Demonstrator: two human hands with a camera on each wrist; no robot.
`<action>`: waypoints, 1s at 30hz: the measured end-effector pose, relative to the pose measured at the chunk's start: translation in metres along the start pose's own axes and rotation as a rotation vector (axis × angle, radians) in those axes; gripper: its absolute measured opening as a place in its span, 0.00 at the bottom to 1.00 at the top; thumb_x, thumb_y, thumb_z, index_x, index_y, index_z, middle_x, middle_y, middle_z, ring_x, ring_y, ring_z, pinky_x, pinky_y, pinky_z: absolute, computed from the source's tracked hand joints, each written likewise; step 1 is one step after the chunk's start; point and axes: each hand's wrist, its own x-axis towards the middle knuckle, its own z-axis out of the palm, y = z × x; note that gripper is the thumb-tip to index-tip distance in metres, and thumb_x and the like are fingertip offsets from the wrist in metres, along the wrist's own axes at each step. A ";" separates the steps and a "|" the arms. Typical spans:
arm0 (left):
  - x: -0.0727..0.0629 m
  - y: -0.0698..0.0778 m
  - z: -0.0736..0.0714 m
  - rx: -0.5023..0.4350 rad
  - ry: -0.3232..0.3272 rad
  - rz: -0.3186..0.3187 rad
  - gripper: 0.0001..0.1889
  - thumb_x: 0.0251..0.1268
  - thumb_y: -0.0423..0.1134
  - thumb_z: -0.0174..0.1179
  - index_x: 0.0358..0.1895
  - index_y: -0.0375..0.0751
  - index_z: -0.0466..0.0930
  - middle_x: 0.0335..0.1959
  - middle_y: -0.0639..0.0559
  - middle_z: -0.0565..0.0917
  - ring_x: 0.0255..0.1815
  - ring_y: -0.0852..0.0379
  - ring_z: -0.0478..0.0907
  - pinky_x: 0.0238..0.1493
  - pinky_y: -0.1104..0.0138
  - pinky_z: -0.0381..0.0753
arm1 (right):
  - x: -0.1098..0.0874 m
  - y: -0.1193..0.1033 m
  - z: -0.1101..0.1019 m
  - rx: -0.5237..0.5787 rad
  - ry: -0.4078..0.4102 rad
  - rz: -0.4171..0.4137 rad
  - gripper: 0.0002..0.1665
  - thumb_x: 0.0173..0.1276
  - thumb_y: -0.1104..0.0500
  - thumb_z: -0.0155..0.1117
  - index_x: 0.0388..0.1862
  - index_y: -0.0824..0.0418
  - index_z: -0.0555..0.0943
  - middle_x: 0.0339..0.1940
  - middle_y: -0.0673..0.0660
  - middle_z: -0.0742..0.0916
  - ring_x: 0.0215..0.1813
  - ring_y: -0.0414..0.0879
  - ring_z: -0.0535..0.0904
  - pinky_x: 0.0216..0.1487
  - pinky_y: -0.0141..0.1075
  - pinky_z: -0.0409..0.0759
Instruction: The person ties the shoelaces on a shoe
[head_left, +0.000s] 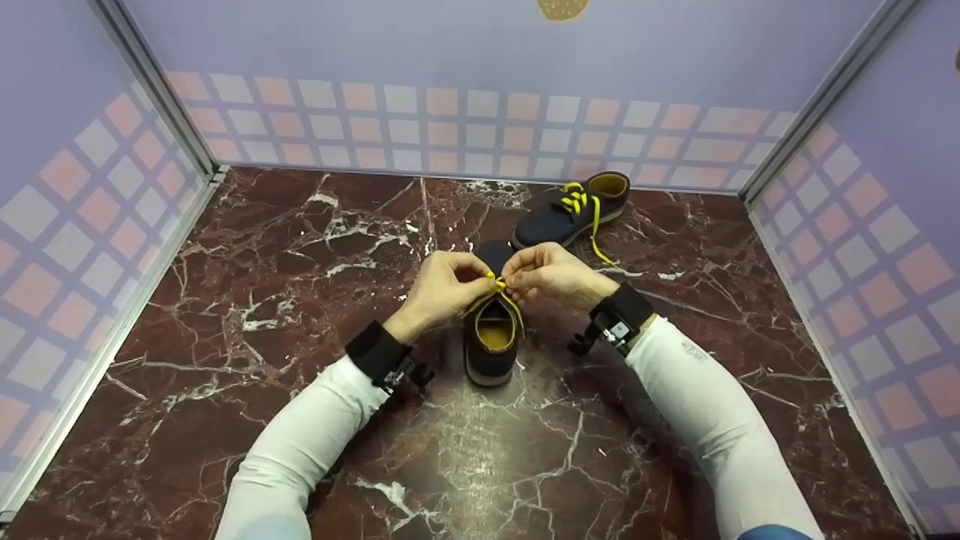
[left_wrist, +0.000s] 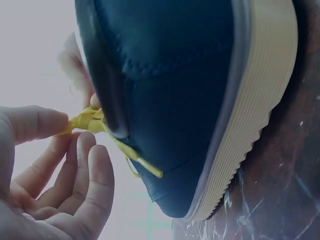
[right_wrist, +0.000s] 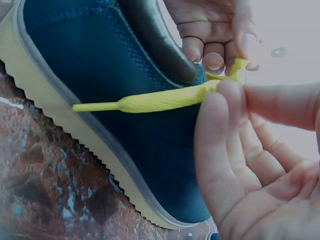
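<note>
A dark navy shoe (head_left: 491, 364) with a pale ridged sole stands in the middle of the marble-patterned surface, heel toward me. Over its tongue, both hands meet at the yellow shoelace (right_wrist: 165, 99). My left hand (head_left: 442, 289) pinches the lace between thumb and forefinger, its other fingers loosely bent, as the left wrist view shows. From the other side my right hand (head_left: 555, 276) pinches the lace too. One lace end with its tip hangs along the shoe's side in the right wrist view. The hands cover much of the shoe's front.
The second navy shoe (head_left: 551, 214) with yellow laces lies behind and to the right, toe pointing left, one lace end trailing on the surface. Lilac panels (head_left: 480, 45) with pink and white squares wall the back and both sides. Marble-patterned surface (head_left: 247, 360) surrounds the shoes.
</note>
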 end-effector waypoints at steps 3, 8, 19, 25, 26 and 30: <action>0.002 -0.002 -0.002 -0.012 -0.010 0.000 0.04 0.64 0.35 0.74 0.37 0.40 0.96 0.32 0.49 0.94 0.30 0.65 0.80 0.36 0.74 0.77 | 0.002 0.000 0.002 0.027 0.024 -0.023 0.09 0.75 0.73 0.59 0.47 0.63 0.80 0.29 0.50 0.88 0.30 0.39 0.83 0.32 0.28 0.83; 0.004 -0.002 -0.005 -0.005 -0.032 -0.020 0.05 0.64 0.36 0.75 0.39 0.38 0.97 0.33 0.48 0.95 0.30 0.67 0.81 0.36 0.75 0.77 | 0.003 -0.002 0.004 0.077 0.063 -0.036 0.12 0.72 0.74 0.56 0.48 0.61 0.75 0.27 0.51 0.83 0.29 0.40 0.77 0.29 0.28 0.75; 0.006 -0.006 -0.010 -0.029 -0.057 -0.065 0.08 0.63 0.36 0.76 0.40 0.37 0.98 0.33 0.48 0.97 0.27 0.72 0.80 0.31 0.78 0.75 | 0.002 0.000 -0.003 0.050 0.077 -0.043 0.10 0.72 0.72 0.56 0.50 0.66 0.73 0.25 0.49 0.82 0.25 0.40 0.75 0.26 0.27 0.71; 0.007 -0.008 -0.008 -0.063 -0.081 -0.079 0.07 0.62 0.35 0.76 0.40 0.36 0.98 0.33 0.50 0.97 0.28 0.70 0.81 0.31 0.77 0.75 | 0.004 0.001 -0.006 0.076 0.121 0.025 0.10 0.74 0.69 0.58 0.50 0.61 0.73 0.23 0.48 0.80 0.24 0.40 0.76 0.26 0.29 0.71; 0.008 -0.009 -0.008 -0.065 -0.085 -0.082 0.07 0.62 0.35 0.76 0.40 0.36 0.98 0.33 0.49 0.97 0.28 0.70 0.81 0.31 0.77 0.75 | 0.004 0.001 -0.006 0.086 0.130 0.038 0.11 0.73 0.69 0.58 0.51 0.60 0.72 0.23 0.48 0.80 0.24 0.39 0.76 0.26 0.29 0.71; 0.008 -0.013 -0.007 -0.074 -0.093 -0.093 0.09 0.61 0.34 0.77 0.42 0.34 0.98 0.37 0.43 0.97 0.30 0.71 0.83 0.33 0.77 0.77 | 0.004 0.001 -0.007 0.162 0.152 0.079 0.13 0.74 0.69 0.57 0.52 0.60 0.69 0.23 0.48 0.80 0.25 0.40 0.76 0.28 0.30 0.73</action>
